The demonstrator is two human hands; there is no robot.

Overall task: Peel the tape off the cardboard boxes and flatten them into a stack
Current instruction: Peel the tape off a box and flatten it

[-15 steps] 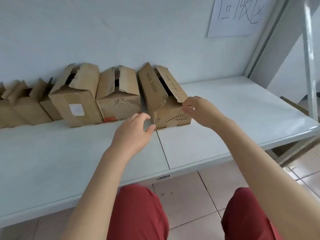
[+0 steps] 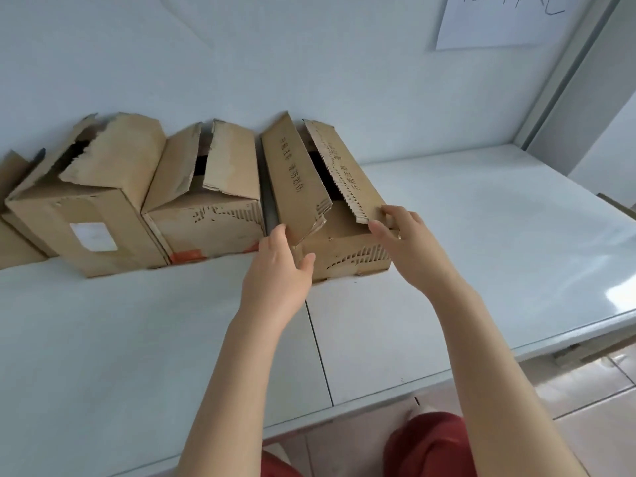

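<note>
Several brown cardboard boxes stand in a row against the wall on a white table (image 2: 137, 339). The rightmost box (image 2: 347, 253) has its top flaps open, with printed characters on them. My left hand (image 2: 278, 266) grips this box's front left corner, thumb on the front face and fingers in the gap beside the neighbouring box. My right hand (image 2: 402, 239) holds the box's right front corner, just below the serrated right flap (image 2: 344, 170). The middle box (image 2: 206, 208) has an orange tape strip at its base.
A larger box with a white label (image 2: 89, 215) and torn flaps stands further left, with more boxes cut off at the frame's left edge. A paper sign (image 2: 499, 18) hangs on the wall. The table's right part is bare. A metal post rises at right.
My left hand moved forward from the table onto the rightmost box's left corner. The camera moved closer and tilted down; my right hand stays at the right corner.
</note>
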